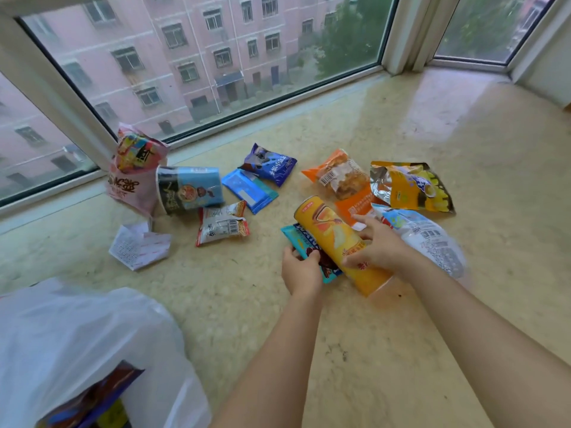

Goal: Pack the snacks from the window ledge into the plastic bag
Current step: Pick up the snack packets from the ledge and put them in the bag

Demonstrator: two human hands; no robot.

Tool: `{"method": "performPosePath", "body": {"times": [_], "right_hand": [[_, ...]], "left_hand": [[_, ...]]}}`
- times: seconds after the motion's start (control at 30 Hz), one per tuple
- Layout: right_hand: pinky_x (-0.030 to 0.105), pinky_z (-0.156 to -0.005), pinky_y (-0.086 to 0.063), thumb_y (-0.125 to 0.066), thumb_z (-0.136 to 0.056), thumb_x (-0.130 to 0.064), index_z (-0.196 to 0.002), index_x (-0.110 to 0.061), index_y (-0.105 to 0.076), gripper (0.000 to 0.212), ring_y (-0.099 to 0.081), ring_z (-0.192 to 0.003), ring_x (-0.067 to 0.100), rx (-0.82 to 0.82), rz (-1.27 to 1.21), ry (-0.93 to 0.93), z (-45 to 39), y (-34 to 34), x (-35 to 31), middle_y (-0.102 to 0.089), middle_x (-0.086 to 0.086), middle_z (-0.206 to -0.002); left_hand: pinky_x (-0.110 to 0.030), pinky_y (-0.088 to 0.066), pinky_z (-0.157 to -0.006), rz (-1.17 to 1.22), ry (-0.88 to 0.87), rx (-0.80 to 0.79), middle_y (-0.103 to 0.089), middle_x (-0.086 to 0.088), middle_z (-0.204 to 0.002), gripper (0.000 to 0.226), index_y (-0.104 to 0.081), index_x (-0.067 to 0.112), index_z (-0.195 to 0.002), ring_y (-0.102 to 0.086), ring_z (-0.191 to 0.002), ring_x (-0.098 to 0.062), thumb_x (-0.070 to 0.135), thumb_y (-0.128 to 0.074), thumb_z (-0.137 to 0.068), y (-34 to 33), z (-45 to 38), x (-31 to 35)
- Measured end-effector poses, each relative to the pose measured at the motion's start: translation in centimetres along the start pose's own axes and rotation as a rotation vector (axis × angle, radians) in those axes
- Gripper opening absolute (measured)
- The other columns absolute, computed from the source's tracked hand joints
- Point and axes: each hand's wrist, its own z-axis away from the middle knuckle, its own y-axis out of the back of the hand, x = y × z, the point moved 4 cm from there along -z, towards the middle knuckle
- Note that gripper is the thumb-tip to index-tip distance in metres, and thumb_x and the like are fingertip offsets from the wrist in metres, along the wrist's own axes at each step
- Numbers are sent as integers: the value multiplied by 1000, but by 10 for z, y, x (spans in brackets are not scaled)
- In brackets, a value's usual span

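Observation:
Several snack packets lie scattered on the beige stone window ledge [370, 350]. A yellow-orange chip can [333, 236] lies on its side in the middle. My right hand [378, 245] curls over the can from the right. Beside it lies a teal and brown snack packet [304, 242], and my left hand [301, 271] pinches its near end. The white plastic bag [77, 341] sits at the lower left, with a dark packet [105, 393] showing through its handle hole.
At the back left stand a pink snack bag [133, 174] and a tipped blue noodle cup [190, 188]. Blue packets [267, 163], an orange bread pack [340, 174], a yellow bag [414, 186] and a white bag [426, 236] surround the can. A crumpled receipt [139, 245] lies left.

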Motion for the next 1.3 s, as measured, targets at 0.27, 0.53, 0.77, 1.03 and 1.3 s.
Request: {"method": "performPosePath", "body": {"times": [0.27,0.53,0.77,1.03,1.3], "right_hand": [[34,-62,-57,-84,-63,0,-133,-22,-51,80,-69,-87,19,-72,-340,-52,22,-24,1,-68,5,-115],[36,-64,-54,-82,-62,-9,-128,-28,-52,75,-71,-90,20,-75,-534,-20,106,-39,-41,-72,0,-104],[37,-66,-54,-84,-53,-15,-126,-33,-54,80,-70,-91,21,-56,-572,40,215,-53,-93,-74,1,-102],[32,-62,-53,-76,-70,-7,-116,-34,-56,57,-71,-81,13,-82,-552,107,322,-90,-150,-75,-4,-95],[26,-56,-54,-75,-74,-7,-120,-32,-54,56,-71,-77,10,-222,-517,109,386,-169,-180,-74,-3,-95]], "left_hand": [[-40,-58,-77,140,-34,23,-70,-6,-101,38,-52,20,-122,-69,-88,-20,2,-61,-89,47,16,4],[-31,-54,-64,205,-24,-67,-71,-2,-97,38,-50,25,-121,-70,-86,-18,3,-60,-91,112,87,43],[-38,-58,-72,126,-57,-221,-75,0,-91,38,-53,25,-122,-72,-84,-18,4,-61,-91,187,181,84],[-32,-57,-61,146,-91,-262,-75,-1,-92,40,-53,26,-122,-73,-84,-19,5,-63,-90,290,251,116],[-36,-58,-64,157,-59,-83,-72,-1,-103,40,-53,27,-119,-71,-88,-19,6,-66,-88,405,264,105]]}}
